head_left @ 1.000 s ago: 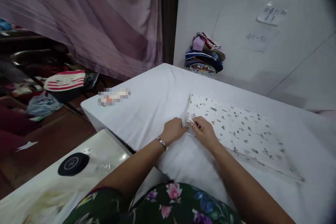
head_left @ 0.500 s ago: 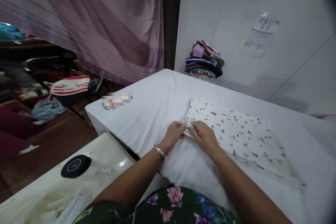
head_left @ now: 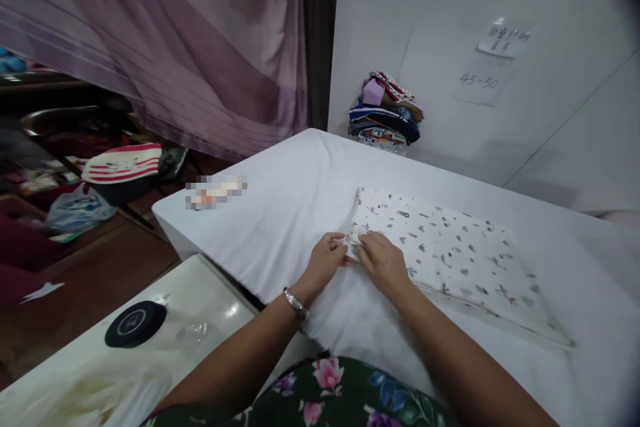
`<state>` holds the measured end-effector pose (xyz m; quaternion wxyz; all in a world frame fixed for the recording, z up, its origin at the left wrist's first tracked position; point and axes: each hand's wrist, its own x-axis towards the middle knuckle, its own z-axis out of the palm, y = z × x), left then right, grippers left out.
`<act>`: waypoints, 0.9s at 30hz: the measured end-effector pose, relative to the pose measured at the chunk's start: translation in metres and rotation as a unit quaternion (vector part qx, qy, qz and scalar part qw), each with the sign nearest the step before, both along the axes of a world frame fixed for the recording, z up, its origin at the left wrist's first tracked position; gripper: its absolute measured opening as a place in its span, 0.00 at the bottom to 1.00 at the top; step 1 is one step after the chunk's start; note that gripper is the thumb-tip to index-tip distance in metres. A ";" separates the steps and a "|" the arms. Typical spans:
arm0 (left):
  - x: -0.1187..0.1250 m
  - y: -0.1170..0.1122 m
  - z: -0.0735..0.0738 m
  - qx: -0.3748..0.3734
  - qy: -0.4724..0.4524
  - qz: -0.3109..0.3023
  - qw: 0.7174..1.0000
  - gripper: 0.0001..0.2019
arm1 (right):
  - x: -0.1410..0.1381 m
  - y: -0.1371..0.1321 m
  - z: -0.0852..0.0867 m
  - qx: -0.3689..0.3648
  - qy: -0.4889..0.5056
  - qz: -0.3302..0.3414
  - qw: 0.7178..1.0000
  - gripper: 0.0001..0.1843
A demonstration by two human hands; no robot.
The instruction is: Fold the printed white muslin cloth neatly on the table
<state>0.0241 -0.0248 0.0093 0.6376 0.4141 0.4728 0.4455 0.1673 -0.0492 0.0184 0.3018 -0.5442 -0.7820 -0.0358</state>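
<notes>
A folded white cloth (head_left: 450,250) with small grey and brown prints lies flat on the white-covered table (head_left: 280,227). At its near left corner, my left hand (head_left: 325,260) pinches the edge between thumb and fingers. My right hand (head_left: 383,263) grips a bunched bit of the same corner, right beside the left. Between the fingertips the fabric is crumpled, and its exact folds are partly hidden. The rest of the cloth stretches away to the right of my hands.
A stack of folded clothes (head_left: 385,113) stands at the table's far edge by the wall. On the lower left, a cream surface (head_left: 200,287) bears a round black object (head_left: 136,324) and clear plastic. A chair (head_left: 60,120) with a striped cloth (head_left: 123,163) stands left; a curtain (head_left: 225,47) hangs behind.
The view has shifted slightly, so most things sit a little further left. Both hands stay at the cloth's corner, with small finger movements; the left fingers have shifted slightly on the edge.
</notes>
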 end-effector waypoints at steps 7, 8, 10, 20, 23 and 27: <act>-0.006 -0.005 0.009 -0.038 -0.070 -0.021 0.997 0.17 | -0.007 -0.003 0.000 -0.038 -0.058 0.019 0.997 0.09; -0.007 -0.005 0.010 -0.038 -0.066 -0.025 0.997 0.18 | -0.008 -0.003 0.000 -0.038 -0.061 0.022 0.997 0.09; -0.007 -0.003 0.009 -0.039 -0.032 -0.027 0.998 0.19 | -0.011 -0.004 -0.002 -0.041 -0.066 0.031 0.996 0.09; -0.013 0.021 0.013 -0.011 0.189 -0.098 0.977 0.20 | 0.061 -0.048 -0.007 -0.054 -0.063 0.070 0.994 0.14; -0.014 0.028 0.012 -0.023 0.221 -0.117 0.968 0.20 | 0.132 -0.087 -0.010 -0.052 -0.049 -0.021 0.997 0.14; -0.012 0.034 0.006 -0.022 0.275 -0.106 0.955 0.19 | 0.226 -0.158 -0.010 -0.084 -0.004 -0.219 0.972 0.14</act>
